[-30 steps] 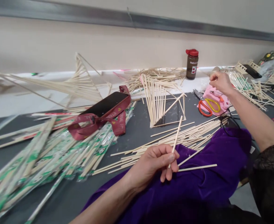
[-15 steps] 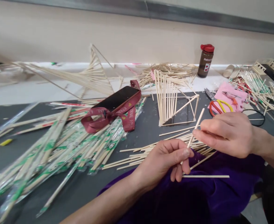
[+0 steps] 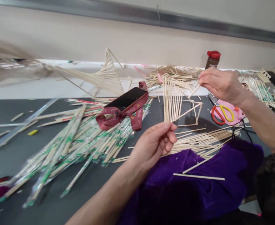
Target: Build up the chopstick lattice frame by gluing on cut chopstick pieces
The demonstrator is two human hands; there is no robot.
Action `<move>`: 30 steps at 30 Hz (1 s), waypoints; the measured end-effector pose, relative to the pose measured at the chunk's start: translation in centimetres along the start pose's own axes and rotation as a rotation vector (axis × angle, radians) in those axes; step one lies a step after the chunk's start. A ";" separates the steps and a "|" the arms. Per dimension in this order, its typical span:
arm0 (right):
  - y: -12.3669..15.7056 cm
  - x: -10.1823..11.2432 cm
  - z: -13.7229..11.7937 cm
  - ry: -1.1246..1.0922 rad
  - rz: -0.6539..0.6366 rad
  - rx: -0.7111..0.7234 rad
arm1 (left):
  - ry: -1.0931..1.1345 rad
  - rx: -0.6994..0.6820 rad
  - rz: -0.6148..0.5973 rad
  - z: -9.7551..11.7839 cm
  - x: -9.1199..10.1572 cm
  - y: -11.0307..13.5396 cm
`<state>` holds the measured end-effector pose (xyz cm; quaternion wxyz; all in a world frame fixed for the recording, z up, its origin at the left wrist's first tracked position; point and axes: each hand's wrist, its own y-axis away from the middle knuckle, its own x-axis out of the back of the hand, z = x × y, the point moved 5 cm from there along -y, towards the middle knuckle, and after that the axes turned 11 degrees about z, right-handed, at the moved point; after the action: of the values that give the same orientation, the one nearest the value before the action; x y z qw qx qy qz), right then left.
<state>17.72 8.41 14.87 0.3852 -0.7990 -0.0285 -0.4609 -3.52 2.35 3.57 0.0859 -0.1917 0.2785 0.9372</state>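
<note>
My right hand [image 3: 222,84], raised at the back right, pinches a thin wooden stick [image 3: 193,91] that slants down to the left. Its lower end is near a frame built of sticks [image 3: 172,100]; whether they touch I cannot tell. My left hand [image 3: 157,137] is closed, thumb against forefinger, at the front lower corner of that frame. What its fingertips hold, if anything, is hidden. Loose sticks [image 3: 198,140] lie beside it on the dark table [image 3: 100,193]. Two more sticks rest on purple cloth [image 3: 217,193] in front of me.
Wrapped chopsticks [image 3: 67,153] are heaped on the left, under a phone [image 3: 131,97] with a red strap [image 3: 137,114]. Behind stands a larger twisted stick structure [image 3: 104,73]. Scissors [image 3: 218,115], pink paper [image 3: 236,118] and a red-capped bottle [image 3: 213,56] are on the right.
My hands have parted. The right one has moved up and away with the stick; the left has let go of it and moved left, towards the frame. The view has shifted slightly.
</note>
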 end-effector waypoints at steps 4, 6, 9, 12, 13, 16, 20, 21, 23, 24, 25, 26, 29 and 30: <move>-0.7 -2.4 1.0 0.160 -0.074 0.268 | 0.100 0.192 0.018 -3.6 0.3 -1.4; -0.9 -3.5 1.1 0.155 -0.123 0.334 | 0.189 0.259 0.025 -4.6 0.0 -2.1; -1.4 -4.9 1.0 0.130 -0.222 0.383 | 0.313 0.310 0.000 -5.0 -0.9 -3.0; -1.9 -6.3 1.0 0.088 -0.304 0.406 | 0.372 0.350 -0.046 -5.0 -1.6 -3.8; -2.1 -6.7 1.1 0.071 -0.323 0.412 | 0.384 0.361 -0.060 -5.1 -1.7 -4.0; -2.3 -7.8 1.2 0.018 -0.370 0.421 | 0.415 0.368 -0.110 -5.3 -1.9 -4.4; -2.4 -8.3 1.3 -0.010 -0.414 0.423 | 0.464 0.346 -0.189 -5.3 -2.1 -4.5; -2.4 -8.3 1.3 -0.009 -0.421 0.426 | 0.473 0.345 -0.198 -5.3 -2.2 -4.5; -2.3 -8.1 1.3 -0.004 -0.415 0.442 | 0.485 0.353 -0.204 -5.3 -2.3 -4.6; -2.3 -8.0 1.2 0.001 -0.404 0.460 | 0.490 0.356 -0.203 -5.3 -2.3 -4.6; -2.2 -8.0 1.2 0.009 -0.392 0.481 | 0.494 0.356 -0.202 -5.4 -2.4 -4.6; -2.1 -8.0 1.2 0.020 -0.382 0.502 | 0.499 0.353 -0.202 -5.4 -2.5 -4.7; -1.8 -8.0 1.3 0.057 -0.370 0.555 | 0.510 0.328 -0.211 -5.3 -2.7 -4.8; -1.7 -8.1 1.3 0.064 -0.367 0.564 | 0.509 0.320 -0.216 -5.3 -2.7 -4.8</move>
<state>13.30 12.93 9.43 0.5024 -0.6274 -0.2862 -0.5215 1.90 3.29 -1.72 0.1413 -0.4324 0.4132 0.7889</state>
